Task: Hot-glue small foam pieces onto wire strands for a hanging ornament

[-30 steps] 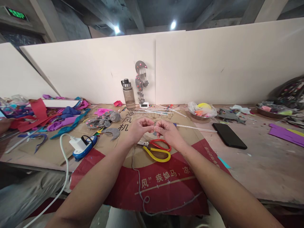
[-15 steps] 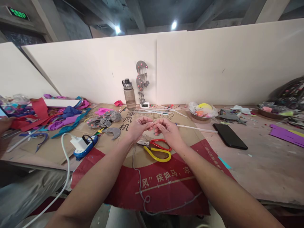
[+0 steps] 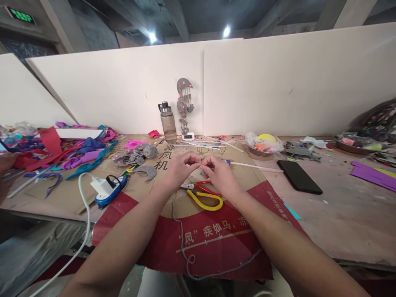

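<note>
Over the cardboard, my left hand (image 3: 183,170) and my right hand (image 3: 218,172) meet fingertip to fingertip, both closed in a pinch. Whatever they pinch is too small and too covered to make out. A strand of grey yarn (image 3: 182,237) runs from beneath my left hand down across the red part of the cardboard, with a small loop near its lower end. Just below the hands lie scissors (image 3: 204,201) with one yellow and one red handle; my right hand partly covers the red one. A grey felt crescent (image 3: 147,172) rests left of my left hand.
Grey felt pieces with a yarn ball (image 3: 150,151) lie left. A bottle (image 3: 168,126) and small clock (image 3: 188,136) stand behind, near a grey hanging ornament (image 3: 185,103). A phone (image 3: 298,177) and glue stick (image 3: 256,166) lie right; a power strip (image 3: 110,194) sits left. Another person's hand (image 3: 6,161) shows far left.
My hands have stayed together, with the fingertips drawn slightly closer and the right hand turned a little. My right hand covers more of the red scissor handle. The yarn has not moved.
</note>
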A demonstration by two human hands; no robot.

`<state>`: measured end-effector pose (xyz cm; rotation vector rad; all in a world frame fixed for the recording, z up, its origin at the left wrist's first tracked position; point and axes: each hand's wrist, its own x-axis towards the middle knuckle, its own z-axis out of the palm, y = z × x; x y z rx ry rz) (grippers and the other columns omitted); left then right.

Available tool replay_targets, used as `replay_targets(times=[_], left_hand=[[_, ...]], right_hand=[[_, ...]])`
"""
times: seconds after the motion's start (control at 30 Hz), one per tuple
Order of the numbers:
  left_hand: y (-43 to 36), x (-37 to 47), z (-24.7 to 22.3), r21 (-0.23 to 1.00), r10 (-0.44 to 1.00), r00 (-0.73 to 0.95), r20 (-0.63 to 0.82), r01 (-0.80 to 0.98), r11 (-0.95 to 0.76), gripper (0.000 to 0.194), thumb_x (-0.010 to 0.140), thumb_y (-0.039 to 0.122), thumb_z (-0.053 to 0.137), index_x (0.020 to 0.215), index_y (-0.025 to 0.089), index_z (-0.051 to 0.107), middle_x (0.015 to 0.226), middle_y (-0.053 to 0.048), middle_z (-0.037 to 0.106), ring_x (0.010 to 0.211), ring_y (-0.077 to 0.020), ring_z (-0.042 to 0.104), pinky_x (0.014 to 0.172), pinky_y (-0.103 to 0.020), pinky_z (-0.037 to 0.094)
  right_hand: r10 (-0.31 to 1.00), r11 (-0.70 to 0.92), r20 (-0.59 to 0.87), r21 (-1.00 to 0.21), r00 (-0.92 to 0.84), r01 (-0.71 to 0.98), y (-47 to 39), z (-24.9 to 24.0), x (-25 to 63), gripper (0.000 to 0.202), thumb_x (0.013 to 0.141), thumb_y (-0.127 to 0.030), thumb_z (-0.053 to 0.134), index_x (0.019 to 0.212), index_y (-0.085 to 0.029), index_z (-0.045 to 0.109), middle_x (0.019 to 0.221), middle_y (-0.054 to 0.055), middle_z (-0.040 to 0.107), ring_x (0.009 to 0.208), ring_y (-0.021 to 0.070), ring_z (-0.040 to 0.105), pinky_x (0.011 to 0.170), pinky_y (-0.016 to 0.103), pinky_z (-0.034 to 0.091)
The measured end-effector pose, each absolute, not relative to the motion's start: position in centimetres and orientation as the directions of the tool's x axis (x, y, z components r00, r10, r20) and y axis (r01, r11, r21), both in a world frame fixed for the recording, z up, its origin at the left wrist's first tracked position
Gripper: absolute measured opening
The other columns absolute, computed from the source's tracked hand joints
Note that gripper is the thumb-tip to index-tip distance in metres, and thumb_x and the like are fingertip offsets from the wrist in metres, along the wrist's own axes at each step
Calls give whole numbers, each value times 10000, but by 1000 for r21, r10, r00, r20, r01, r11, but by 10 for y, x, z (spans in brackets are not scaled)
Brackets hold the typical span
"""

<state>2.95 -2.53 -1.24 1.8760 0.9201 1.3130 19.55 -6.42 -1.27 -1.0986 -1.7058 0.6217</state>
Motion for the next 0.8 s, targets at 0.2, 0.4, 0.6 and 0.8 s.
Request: replay_targets(times=[0.2,0.4,0.6,0.8], left_hand=[[-25,38,-15,933,901,259,347,-193,-304,290,600,270,831,790,136,657,726,-12,663,624,-103,578,627,-247,473],[-20,41,-18,899,907,368,204,-437,-25,288,613,273,840,773,133,646,683,12,629,577,-65,550,614,-223,472],[-19,38,-14,900,919,344,195,-436,-28,287,602,284,851,764,129,672,641,7,621,556,-69,536,592,-220,455],[-21,40,-14,930,907,337,254,-344,-133,275,624,317,831,766,127,691,654,-7,636,565,-75,536,571,-219,414]], right_hand=[[855,517,496,-785,-152,341,-68,-6,195,144,883,-268,511,755,-211,476,700,-30,560,560,97,518,615,259,419],[827,557,542,-758,-147,340,-75,-4,192,152,889,-242,481,741,-208,486,654,-34,519,590,104,492,634,258,406],[864,504,493,-855,-105,125,-71,-8,188,154,913,-280,430,793,-209,496,715,-20,549,590,101,521,597,252,459],[874,486,479,-862,-86,143,-68,-11,189,129,905,-319,477,896,-205,537,759,-6,605,593,100,541,602,253,486]])
